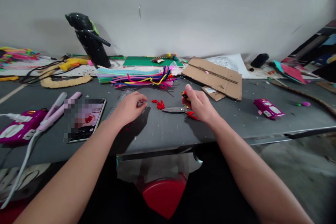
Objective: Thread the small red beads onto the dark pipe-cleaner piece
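Note:
My left hand (131, 106) is just above the grey table, thumb and fingertips curled together; anything pinched there is too small to make out. Right of these fingertips lies a small heap of red pieces (160, 104). My right hand (197, 103) is closed, thumb on top, around a small lighter (184, 95) with a dark and orange end, mostly hidden in the fist. Beneath this hand a pair of scissors (175, 110) with red handles lies on the table, its blades pointing left toward the red pieces. A phone (88, 120) with a lit screen lies left of my left forearm.
Bundles of coloured pipe cleaners (141, 77) lie behind my hands, with cardboard (214, 77) to their right. A black flask (90, 40) stands at the back left. A pink hair straightener (56, 112) rests by a purple box (22, 126); another purple box (268, 109) lies right.

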`<state>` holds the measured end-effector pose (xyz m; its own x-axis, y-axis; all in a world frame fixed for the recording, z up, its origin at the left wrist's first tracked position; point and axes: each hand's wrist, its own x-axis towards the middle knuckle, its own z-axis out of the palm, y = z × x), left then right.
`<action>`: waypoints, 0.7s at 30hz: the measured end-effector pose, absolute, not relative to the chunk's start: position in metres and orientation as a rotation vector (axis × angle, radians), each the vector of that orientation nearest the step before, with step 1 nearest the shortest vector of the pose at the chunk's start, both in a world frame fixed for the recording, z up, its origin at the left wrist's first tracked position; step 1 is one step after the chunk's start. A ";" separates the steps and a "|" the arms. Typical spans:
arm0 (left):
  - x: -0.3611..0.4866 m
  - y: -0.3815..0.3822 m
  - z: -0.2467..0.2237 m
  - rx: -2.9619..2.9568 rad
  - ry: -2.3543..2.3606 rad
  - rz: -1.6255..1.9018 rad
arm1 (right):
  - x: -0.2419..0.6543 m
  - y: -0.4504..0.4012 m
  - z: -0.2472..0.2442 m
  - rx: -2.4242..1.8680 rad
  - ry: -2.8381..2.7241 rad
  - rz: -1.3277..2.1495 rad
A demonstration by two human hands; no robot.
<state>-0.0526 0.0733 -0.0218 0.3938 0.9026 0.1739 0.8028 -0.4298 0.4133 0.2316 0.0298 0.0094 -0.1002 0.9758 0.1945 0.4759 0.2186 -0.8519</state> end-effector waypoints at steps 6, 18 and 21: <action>-0.022 0.093 -0.044 2.391 1.538 0.524 | 0.232 0.037 0.002 -1.441 -1.745 0.734; -0.020 0.098 -0.054 2.467 1.564 0.478 | 0.231 0.050 -0.015 -1.502 -1.692 0.679; -0.020 0.094 -0.054 2.455 1.556 0.517 | 0.228 0.050 -0.018 -1.516 -1.691 0.695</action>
